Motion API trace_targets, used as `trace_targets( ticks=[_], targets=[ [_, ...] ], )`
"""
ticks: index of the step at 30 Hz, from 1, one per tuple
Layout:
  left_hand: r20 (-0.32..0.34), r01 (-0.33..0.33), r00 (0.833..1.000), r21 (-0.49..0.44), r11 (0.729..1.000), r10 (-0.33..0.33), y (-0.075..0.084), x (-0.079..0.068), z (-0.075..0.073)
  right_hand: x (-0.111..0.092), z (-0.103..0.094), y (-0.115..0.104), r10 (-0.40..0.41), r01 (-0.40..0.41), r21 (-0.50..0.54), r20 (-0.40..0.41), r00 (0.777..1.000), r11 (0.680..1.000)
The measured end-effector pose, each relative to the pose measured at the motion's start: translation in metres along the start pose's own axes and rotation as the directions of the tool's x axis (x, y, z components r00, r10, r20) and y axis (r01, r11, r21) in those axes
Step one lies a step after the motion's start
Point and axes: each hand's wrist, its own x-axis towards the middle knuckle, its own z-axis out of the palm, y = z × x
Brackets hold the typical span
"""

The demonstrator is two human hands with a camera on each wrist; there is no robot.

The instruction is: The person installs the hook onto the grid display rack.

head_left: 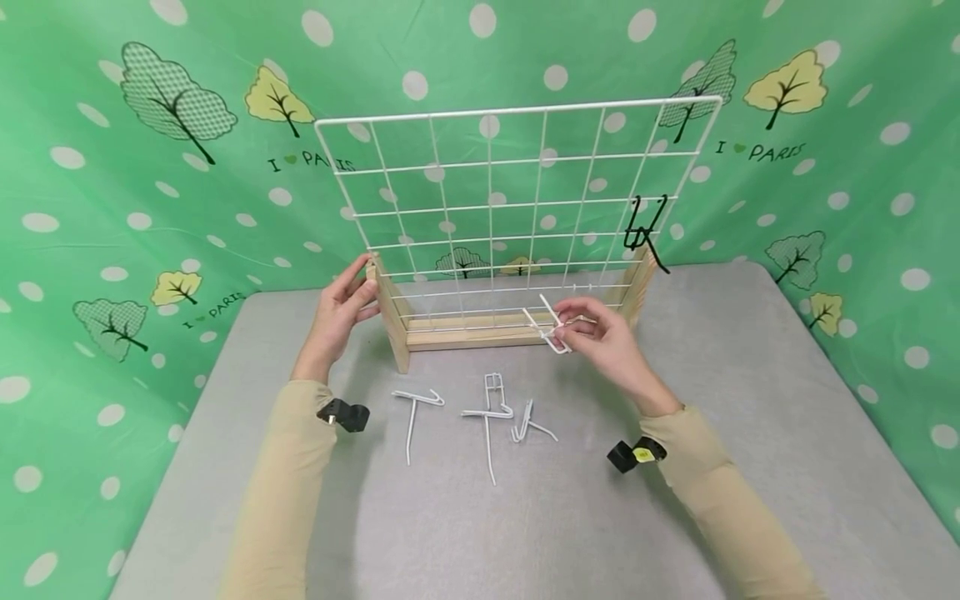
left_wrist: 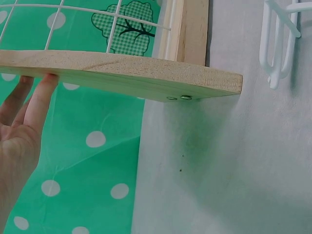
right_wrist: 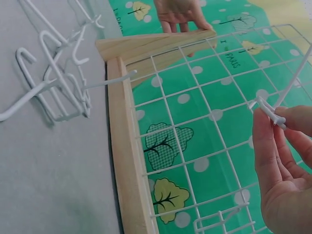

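My left hand (head_left: 337,317) grips the upper end of the stand's left wooden side panel (head_left: 390,321), its fingertips against the panel's outer face in the left wrist view. A white wire grid (head_left: 491,204) stands upright in this wooden stand. My right hand (head_left: 603,342) pinches a white wire hook (head_left: 545,329) between thumb and fingers, in front of the grid's lower right part. The hook's prongs point up and left in the head view. On the table lie several more white wire hooks (head_left: 487,413), nearer me than the stand.
A black wire hook (head_left: 645,229) hangs on the grid's right side. Low in the right wrist view, a white wire piece (right_wrist: 224,219) overlaps the grid. The grey table (head_left: 480,533) meets a green dotted cloth (head_left: 75,217) behind and at both sides.
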Motion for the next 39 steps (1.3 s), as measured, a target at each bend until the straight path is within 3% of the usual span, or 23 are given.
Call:
trace_targets(
  ticks=[16,21,39],
  targets=[
    [0.008,0.023,1.000,0.007,1.000,-0.023,0.001,0.002,-0.001,0.010,-0.004,-0.017,-0.025,0.026,0.017,-0.051,0.998,1.000],
    [0.010,0.015,1.000,0.005,1.000,-0.015,0.001,0.002,-0.002,0.013,-0.003,-0.023,-0.033,0.036,0.052,-0.052,0.998,0.998],
    [0.008,0.001,1.000,-0.026,1.000,-0.001,0.001,0.000,-0.002,0.025,-0.004,-0.044,-0.076,0.079,0.034,-0.102,0.992,0.996]
  ],
)
